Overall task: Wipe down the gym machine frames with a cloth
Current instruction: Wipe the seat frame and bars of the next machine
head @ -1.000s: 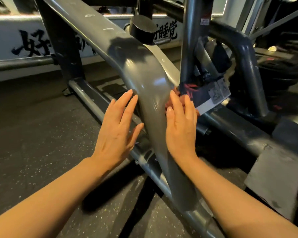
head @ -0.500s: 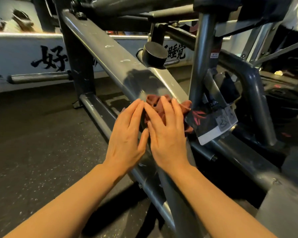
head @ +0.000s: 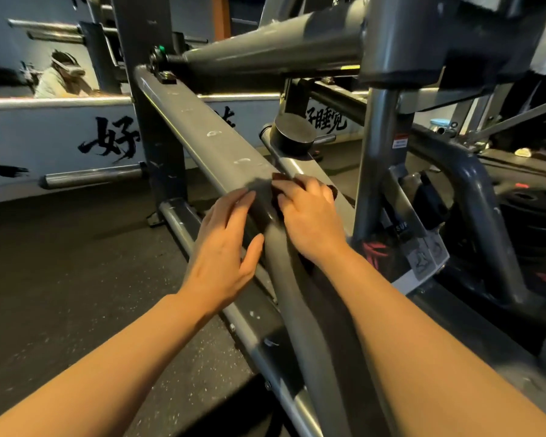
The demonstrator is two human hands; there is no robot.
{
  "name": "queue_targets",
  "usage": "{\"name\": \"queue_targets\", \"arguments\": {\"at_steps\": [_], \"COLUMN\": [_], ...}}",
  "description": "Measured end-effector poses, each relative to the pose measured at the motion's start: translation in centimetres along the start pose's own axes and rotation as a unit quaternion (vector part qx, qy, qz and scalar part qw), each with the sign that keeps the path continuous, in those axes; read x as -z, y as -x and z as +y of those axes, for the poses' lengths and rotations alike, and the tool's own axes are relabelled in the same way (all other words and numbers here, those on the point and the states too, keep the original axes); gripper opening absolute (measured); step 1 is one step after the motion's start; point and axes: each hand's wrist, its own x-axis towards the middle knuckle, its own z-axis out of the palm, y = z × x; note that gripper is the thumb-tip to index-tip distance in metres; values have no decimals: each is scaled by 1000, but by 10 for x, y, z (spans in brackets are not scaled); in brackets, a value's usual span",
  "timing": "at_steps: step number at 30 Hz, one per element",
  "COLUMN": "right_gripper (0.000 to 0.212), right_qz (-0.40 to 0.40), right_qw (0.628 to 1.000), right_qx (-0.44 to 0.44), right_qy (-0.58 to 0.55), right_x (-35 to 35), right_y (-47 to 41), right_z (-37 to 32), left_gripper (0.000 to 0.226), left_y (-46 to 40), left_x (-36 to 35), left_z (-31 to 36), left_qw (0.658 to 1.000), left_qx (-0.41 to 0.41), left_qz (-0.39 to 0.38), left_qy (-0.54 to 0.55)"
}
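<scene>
A person's two bare arms reach forward to a grey gym machine's sloping frame bar (head: 208, 138), which runs from upper left down toward the viewer. The right hand (head: 309, 219) lies on the bar's right side, fingers bent over a dark red cloth (head: 332, 191), pressing it against the metal; only scraps of cloth show past the fingers (head: 289, 186). The left hand (head: 224, 244) rests flat on the bar's left side with straight, relaxed fingers and holds nothing, likely steadying the body while the other hand wipes. Pale smudges (head: 213, 134) remain higher up the bar, so that stretch probably still needs wiping. Behind stand a round black knob (head: 293, 130) and a white wall with black calligraphy (head: 108, 143)
</scene>
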Motion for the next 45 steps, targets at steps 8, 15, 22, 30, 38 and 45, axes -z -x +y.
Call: {"name": "queue_targets", "arguments": {"at_steps": [8, 15, 22, 30, 38, 45], "right_gripper": [33, 38, 36, 35, 34, 33], "right_qz": [2, 173, 421, 331, 339, 352], "right_qw": [997, 984, 905, 940, 933, 907], "right_qx": [79, 39, 14, -1, -11, -66], "right_qy": [-20, -4, -59, -82, -115, -221], "right_x": [6, 74, 154, 151, 162, 173], "right_y": [32, 25, -59, -45, -54, -71], "right_z": [-2, -17, -50, -33, -30, -15], "left_gripper": [54, 56, 79, 93, 92, 81], "left_y": [-11, -81, -176, -188, -192, -191], "left_x": [10, 18, 35, 43, 53, 56], "left_z": [-3, 43, 118, 124, 128, 137], "left_qw": [1000, 997, 982, 970, 952, 944], "left_qx": [10, -67, -184, -220, -236, -237], "left_qz": [-12, -6, 16, -44, -72, -50], "left_qy": [-11, 48, 28, -94, -181, -223]}}
